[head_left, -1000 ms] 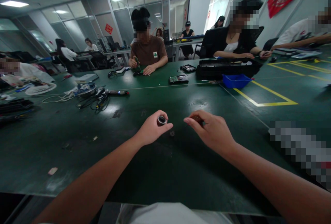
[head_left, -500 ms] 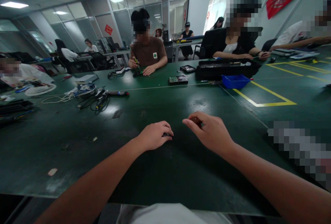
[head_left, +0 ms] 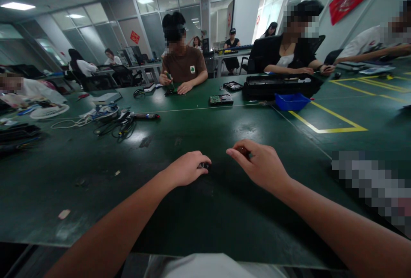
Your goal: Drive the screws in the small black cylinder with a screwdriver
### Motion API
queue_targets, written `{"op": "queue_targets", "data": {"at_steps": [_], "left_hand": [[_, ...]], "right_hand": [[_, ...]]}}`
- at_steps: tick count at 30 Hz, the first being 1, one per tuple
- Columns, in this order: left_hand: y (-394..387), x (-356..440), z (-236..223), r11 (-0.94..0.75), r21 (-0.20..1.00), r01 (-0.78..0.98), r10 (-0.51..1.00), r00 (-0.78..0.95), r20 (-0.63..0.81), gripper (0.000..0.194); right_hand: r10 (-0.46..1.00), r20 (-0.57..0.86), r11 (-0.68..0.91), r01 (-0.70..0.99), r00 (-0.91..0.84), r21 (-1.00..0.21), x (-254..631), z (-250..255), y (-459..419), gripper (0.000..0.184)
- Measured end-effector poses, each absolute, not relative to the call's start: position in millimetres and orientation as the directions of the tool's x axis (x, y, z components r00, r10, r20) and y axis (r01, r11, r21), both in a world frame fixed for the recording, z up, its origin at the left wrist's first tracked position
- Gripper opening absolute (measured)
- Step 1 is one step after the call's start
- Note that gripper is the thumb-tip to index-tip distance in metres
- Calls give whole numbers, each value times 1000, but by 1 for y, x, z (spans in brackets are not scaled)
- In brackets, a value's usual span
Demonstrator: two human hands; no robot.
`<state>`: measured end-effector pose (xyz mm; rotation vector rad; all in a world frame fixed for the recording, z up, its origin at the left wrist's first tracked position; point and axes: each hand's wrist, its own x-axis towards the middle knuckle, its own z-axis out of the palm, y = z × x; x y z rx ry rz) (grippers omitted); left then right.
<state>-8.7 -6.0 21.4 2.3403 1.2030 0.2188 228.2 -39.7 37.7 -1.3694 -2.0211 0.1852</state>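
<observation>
My left hand [head_left: 188, 167] rests knuckles-up on the dark green table [head_left: 192, 209], its fingers curled over a small metal ring [head_left: 203, 165] that only peeks out at the fingertips. My right hand [head_left: 261, 162] hovers just to the right, thumb and fingers pinched round a small dark part [head_left: 244, 150] that I cannot make out. The two hands are about a hand's width apart.
Across the table a person in a brown shirt [head_left: 183, 66] works with a screwdriver. A circuit board [head_left: 221, 99], a black case [head_left: 279, 83], a blue bin [head_left: 291, 101] and tangled cables [head_left: 118, 124] lie farther back. Yellow tape lines [head_left: 334, 129] mark the right side.
One second ago my left hand held the metal ring up in the air. It has since turned over and come down onto the table with the ring under its fingers. My right hand barely moved.
</observation>
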Motion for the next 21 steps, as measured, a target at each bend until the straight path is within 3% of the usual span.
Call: {"op": "queue_targets", "data": {"at_steps": [4, 13, 17, 21], "left_hand": [[-5, -8, 21, -485, 490, 724, 810, 583, -60, 19], [8, -23, 28, -269, 740, 617, 904, 427, -27, 31], [16, -29, 31, -197, 841, 504, 938, 346, 12, 35], [25, -34, 28, -34, 962, 270, 978, 208, -24, 34]], "right_hand": [[865, 452, 439, 764, -217, -473, 228, 37, -40, 29], [884, 408, 420, 773, -228, -476, 229, 37, -39, 30], [883, 402, 428, 769, -243, -475, 228, 36, -39, 32], [878, 409, 438, 763, -249, -476, 228, 36, -39, 30]]}}
